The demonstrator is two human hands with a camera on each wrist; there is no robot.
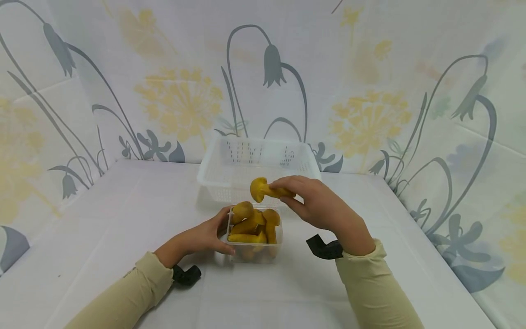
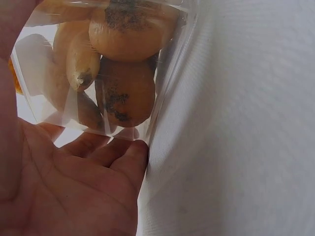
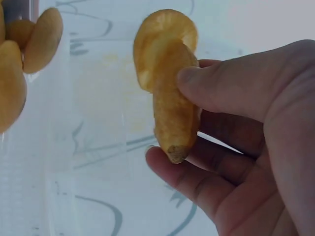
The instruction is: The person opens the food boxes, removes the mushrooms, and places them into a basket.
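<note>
My right hand [image 1: 316, 201] pinches a yellow mushroom [image 1: 260, 189] by its stem, above and to the right of a clear plastic box. In the right wrist view the mushroom [image 3: 172, 103] shows its cap at the top and a brownish stem end, with the thumb across the stem. The clear plastic box [image 1: 255, 255] stands on the table, filled with several yellow mushrooms [image 1: 246, 225]. My left hand [image 1: 205, 237] grips the box's left side, thumb at the near corner. In the left wrist view, dark dirt patches mark the mushrooms [image 2: 127, 93] behind the clear wall.
Behind the box stands a white slotted plastic basket [image 1: 218, 185], partly hidden by the right hand and its mushroom. A white cloth [image 1: 123, 214] covers the table. Floral fabric [image 1: 181, 100] hangs at the back and sides. Each wrist carries a black mount [image 1: 186, 276].
</note>
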